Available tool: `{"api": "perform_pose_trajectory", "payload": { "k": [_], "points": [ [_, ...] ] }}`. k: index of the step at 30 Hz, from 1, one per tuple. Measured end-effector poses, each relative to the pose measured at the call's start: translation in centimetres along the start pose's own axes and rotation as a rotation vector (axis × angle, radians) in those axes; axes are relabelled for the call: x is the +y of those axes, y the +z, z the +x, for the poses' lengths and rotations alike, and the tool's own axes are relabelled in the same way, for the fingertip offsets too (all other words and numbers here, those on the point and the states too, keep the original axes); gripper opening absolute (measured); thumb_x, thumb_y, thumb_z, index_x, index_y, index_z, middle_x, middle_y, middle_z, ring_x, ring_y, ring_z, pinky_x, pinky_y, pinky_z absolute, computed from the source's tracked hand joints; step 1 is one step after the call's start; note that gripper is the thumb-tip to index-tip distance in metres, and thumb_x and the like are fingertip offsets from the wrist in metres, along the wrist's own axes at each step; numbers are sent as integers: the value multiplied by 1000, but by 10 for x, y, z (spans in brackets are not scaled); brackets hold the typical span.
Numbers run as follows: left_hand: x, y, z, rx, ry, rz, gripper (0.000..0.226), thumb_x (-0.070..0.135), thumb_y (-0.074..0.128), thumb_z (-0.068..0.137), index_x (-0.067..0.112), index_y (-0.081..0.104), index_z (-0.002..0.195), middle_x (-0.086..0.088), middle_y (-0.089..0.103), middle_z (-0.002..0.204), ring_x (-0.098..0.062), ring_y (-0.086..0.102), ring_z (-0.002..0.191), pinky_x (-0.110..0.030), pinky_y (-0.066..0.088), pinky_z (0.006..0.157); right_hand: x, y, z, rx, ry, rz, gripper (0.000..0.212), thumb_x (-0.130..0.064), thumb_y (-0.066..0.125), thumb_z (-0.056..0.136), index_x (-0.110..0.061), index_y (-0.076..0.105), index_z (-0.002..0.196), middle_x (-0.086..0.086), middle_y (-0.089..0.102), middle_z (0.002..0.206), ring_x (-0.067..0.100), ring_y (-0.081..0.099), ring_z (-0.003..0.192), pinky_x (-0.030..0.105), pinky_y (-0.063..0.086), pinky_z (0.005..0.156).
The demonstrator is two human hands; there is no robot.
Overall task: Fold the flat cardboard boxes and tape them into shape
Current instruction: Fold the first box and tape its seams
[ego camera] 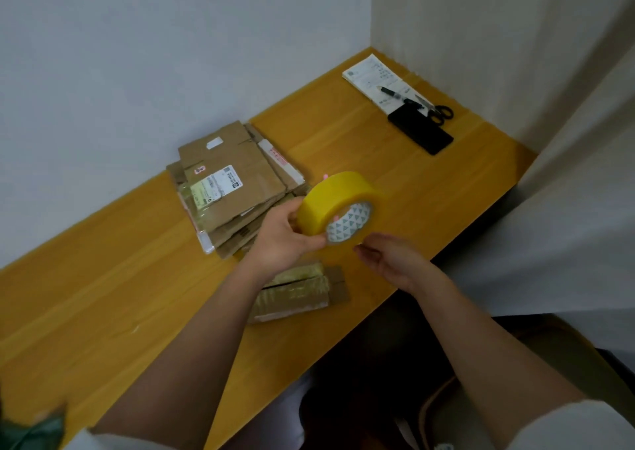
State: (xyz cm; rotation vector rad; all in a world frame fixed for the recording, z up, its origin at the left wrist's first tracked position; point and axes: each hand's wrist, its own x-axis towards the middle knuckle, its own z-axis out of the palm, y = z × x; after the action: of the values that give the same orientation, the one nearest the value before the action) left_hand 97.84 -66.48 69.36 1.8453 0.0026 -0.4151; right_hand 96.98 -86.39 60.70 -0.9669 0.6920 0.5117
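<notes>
Gripping a yellow tape roll (338,205) above the wooden desk (103,295), the left hand (285,236) curls round it — the right hand (391,260) hovers just beside, fingers loose. Flattened cardboard boxes (233,181) lie stacked behind; a taped box (295,291) sits beneath.

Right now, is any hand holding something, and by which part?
The left hand grips the yellow tape roll by its outer band and near rim. The right hand hangs open just below it, holding nothing.
</notes>
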Motion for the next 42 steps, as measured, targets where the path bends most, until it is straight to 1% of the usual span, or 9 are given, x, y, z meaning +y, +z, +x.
{"api": "perform_pose_trajectory", "payload": {
  "k": [6, 10, 15, 17, 21, 26, 33, 38, 42],
  "points": [
    [-7, -33, -34, 48, -80, -94, 58, -11, 75, 73, 19, 57, 119, -4, 70, 106, -18, 69, 95, -27, 58, 69, 11, 31, -21, -50, 74, -159, 11, 5, 56, 93, -3, 62, 87, 10, 61, 80, 13, 56, 71, 18, 53, 51],
    [-16, -48, -54, 97, -52, -178, 54, -15, 72, 74, 20, 58, 112, -5, 71, 108, -23, 67, 103, -38, 59, 82, 23, 49, -32, -110, 96, -123, 13, 4, 55, 93, -5, 63, 90, 9, 63, 83, 13, 58, 74, 19, 55, 56],
    [-18, -63, -66, 132, -30, -171, 69, -15, 68, 79, 36, 55, 124, 4, 60, 122, -8, 59, 109, -22, 56, 75, 36, 65, -39, -157, 49, -86, 16, 10, 55, 91, -1, 61, 100, 8, 70, 82, 13, 68, 72, 26, 60, 68],
    [-16, -68, -71, 105, -13, -157, 73, -13, 68, 80, 39, 51, 129, 8, 56, 120, -2, 58, 104, -22, 56, 74, 39, 71, -40, -140, 24, -126, 14, 10, 53, 92, -1, 59, 99, 8, 68, 80, 11, 66, 70, 25, 59, 69],
    [-15, -75, -81, 153, -19, -136, 59, 4, 80, 74, 29, 56, 121, 3, 56, 119, -10, 56, 107, -24, 54, 77, 44, 77, -41, -90, -14, -204, 21, 11, 54, 92, 5, 58, 112, 17, 62, 107, 20, 63, 91, 23, 58, 63],
    [-17, -80, -95, 89, 73, 44, 57, 9, 81, 74, 28, 58, 123, 14, 54, 121, 6, 51, 103, -4, 44, 75, 49, 82, -45, -77, -41, -202, 18, 0, 60, 93, 1, 58, 111, 12, 67, 101, 17, 66, 89, 22, 57, 63],
    [-19, -85, -109, 143, 48, 14, 56, 11, 73, 83, 37, 52, 128, 16, 53, 124, -1, 51, 106, -15, 48, 78, 54, 84, -44, 88, -103, -337, 6, -7, 63, 93, -5, 64, 88, 7, 60, 74, 12, 54, 64, 25, 49, 63],
    [-17, -87, -109, 165, -2, 17, 67, 11, 74, 82, 27, 47, 141, 2, 50, 137, -17, 49, 117, -10, 44, 74, 49, 81, -47, 164, -90, -299, 2, -4, 63, 92, -2, 63, 92, 6, 57, 70, 12, 50, 60, 23, 47, 57],
    [-15, -86, -108, 167, 3, -32, 63, 9, 72, 83, 27, 49, 139, 2, 51, 134, -17, 47, 118, -11, 44, 72, 48, 74, -45, 217, -93, -318, 18, -5, 65, 91, 3, 65, 107, 7, 61, 74, 12, 54, 61, 25, 48, 59]
  ]
}}
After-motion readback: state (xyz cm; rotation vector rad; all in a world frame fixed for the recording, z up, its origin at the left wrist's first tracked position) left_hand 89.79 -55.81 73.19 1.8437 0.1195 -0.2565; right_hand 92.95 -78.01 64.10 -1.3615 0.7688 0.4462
